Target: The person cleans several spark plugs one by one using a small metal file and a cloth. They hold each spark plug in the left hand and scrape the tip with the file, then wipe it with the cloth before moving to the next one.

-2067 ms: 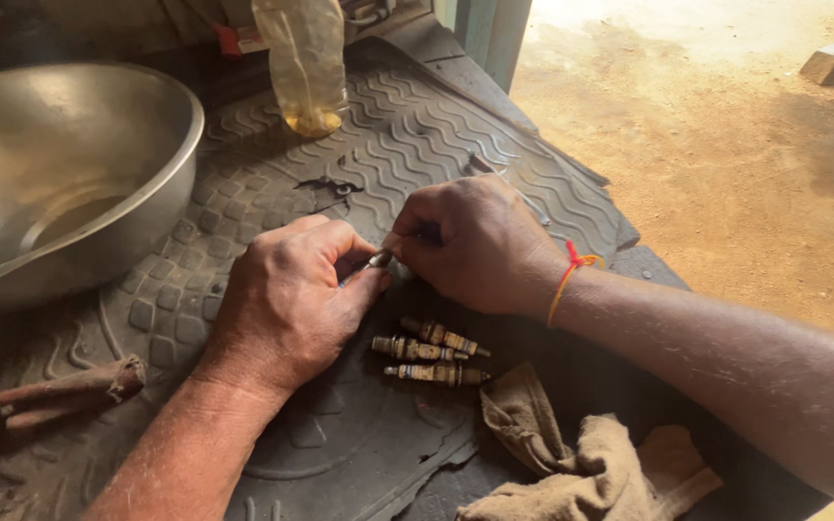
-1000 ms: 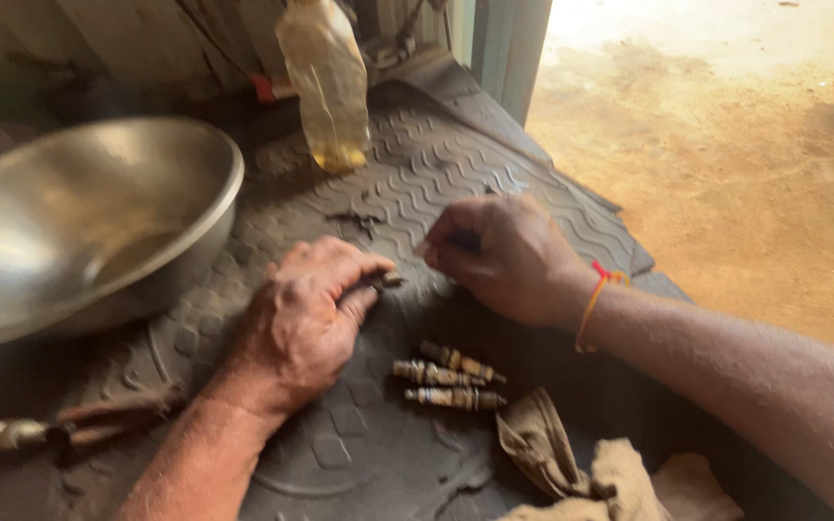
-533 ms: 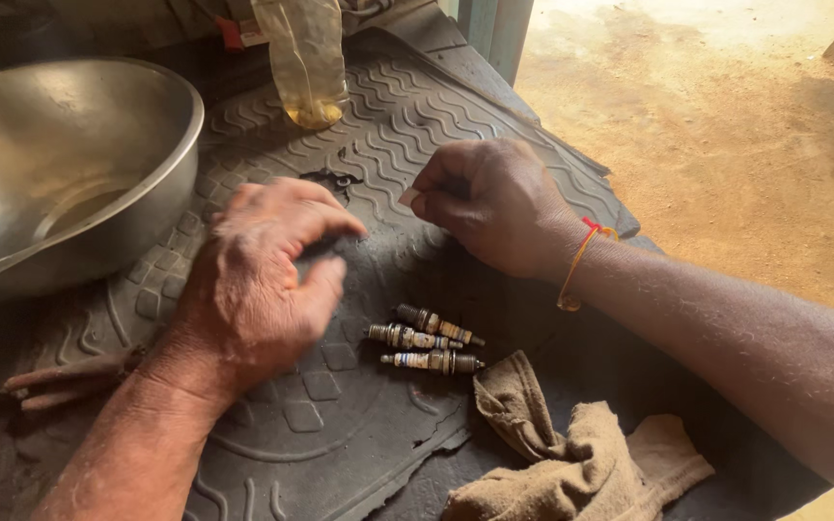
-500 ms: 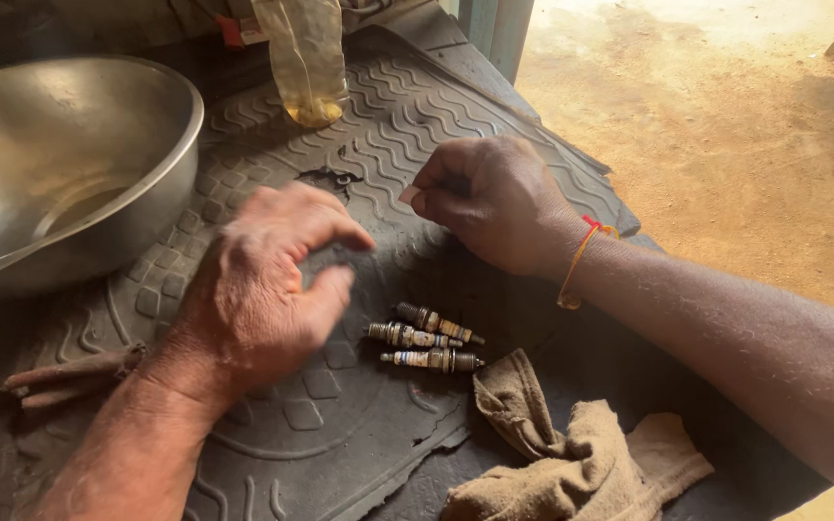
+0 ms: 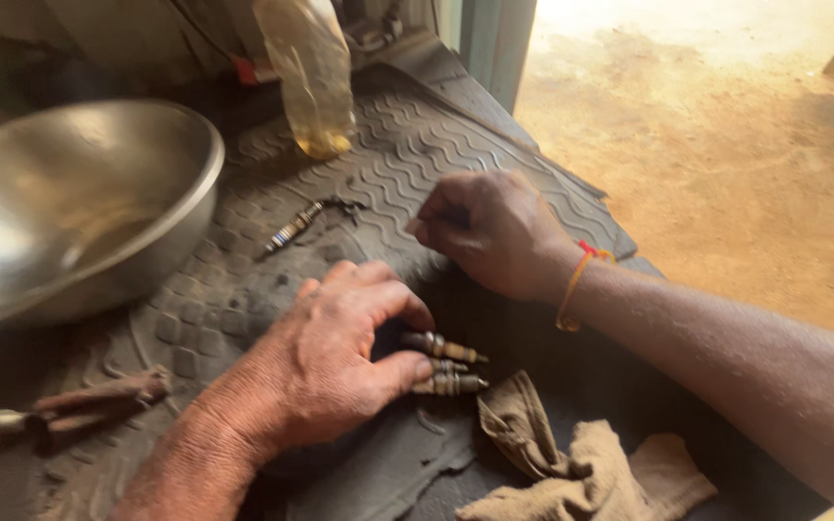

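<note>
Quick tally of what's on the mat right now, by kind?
Spark plugs: 4, three at the left hand, one apart
Metal bowl: 1
Plastic bottle: 1
Rag: 1
Rusty tool: 1
Total: 8

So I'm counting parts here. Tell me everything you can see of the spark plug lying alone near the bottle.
The lone spark plug is a slim, grimy metal piece with a pale banded middle section. It lies flat and diagonal on the ribbed rubber mat, its upper end towards a small dark bit of debris. It sits between the steel bowl and the right hand, below the plastic bottle. Nothing touches it but the mat.
</note>
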